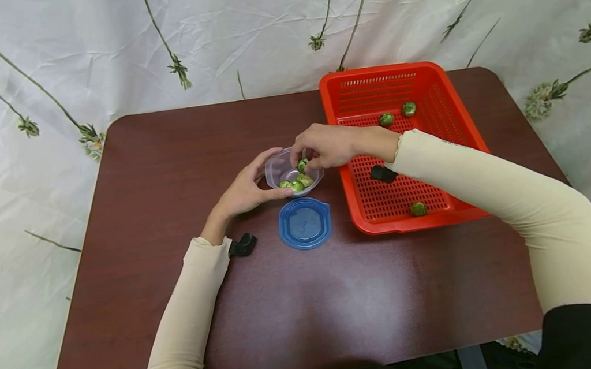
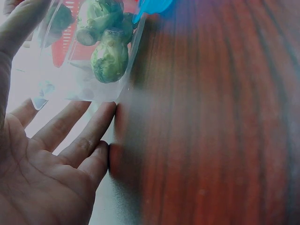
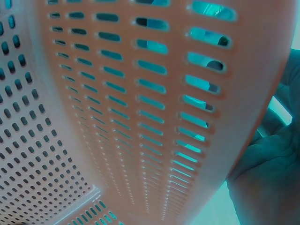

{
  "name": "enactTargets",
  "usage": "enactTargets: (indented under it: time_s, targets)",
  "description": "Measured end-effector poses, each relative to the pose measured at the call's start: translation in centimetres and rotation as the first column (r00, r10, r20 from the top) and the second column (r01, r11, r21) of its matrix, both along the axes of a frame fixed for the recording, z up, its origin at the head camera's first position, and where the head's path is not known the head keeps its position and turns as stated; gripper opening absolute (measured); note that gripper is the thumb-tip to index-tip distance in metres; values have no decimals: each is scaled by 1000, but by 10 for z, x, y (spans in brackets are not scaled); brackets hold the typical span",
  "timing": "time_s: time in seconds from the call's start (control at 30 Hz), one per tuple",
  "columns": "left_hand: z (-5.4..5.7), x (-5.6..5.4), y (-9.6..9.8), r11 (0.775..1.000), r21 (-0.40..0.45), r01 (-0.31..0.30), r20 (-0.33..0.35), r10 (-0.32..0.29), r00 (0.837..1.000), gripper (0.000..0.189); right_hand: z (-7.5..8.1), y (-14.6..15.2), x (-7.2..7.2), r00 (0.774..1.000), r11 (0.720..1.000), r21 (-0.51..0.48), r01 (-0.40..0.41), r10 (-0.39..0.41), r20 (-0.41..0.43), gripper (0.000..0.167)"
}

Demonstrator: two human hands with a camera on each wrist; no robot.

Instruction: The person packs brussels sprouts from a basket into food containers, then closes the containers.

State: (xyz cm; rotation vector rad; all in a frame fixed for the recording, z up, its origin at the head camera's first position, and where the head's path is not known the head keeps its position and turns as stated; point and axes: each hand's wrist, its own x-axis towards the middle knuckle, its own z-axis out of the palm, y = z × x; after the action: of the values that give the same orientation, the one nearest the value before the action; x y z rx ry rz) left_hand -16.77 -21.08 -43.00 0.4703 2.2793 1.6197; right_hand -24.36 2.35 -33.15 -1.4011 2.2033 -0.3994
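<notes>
In the head view a small clear plastic container (image 1: 275, 170) stands on the table. My left hand (image 1: 248, 189) holds it from the left, thumb at the near side and fingers round the far side. Several Brussels sprouts (image 1: 297, 185) lie inside. Over the container, my right hand (image 1: 328, 145) pinches another Brussels sprout (image 1: 302, 165) between thumb and fingers. From the left wrist, the sprouts (image 2: 110, 61) show through the container wall above my left hand (image 2: 51, 164). The basket wall partly hides my right hand (image 3: 262, 173) in the right wrist view.
A red perforated basket (image 1: 356, 217) stands to the right, under my right forearm, with three Brussels sprouts visible in it. A blue lid (image 1: 305, 224) lies just in front of the container. All rest on a dark brown table (image 1: 178, 153).
</notes>
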Motion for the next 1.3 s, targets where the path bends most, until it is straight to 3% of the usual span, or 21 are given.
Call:
enactTargets:
  time_s: [0.77, 1.03, 1.3]
  targets:
    - [1, 0, 1, 1000, 4, 0, -12, 0, 1000, 89, 2, 4, -3, 999, 999, -35, 22, -20, 45, 22]
    - [0, -1, 2, 1000, -14, -4, -30, 3, 1000, 85, 6, 11, -4, 998, 991, -129, 45, -38, 52, 22]
    - [-3, -2, 0, 1000, -9, -16, -46, 15, 999, 85, 20, 26, -10, 994, 958, -268, 106, -106, 17, 20]
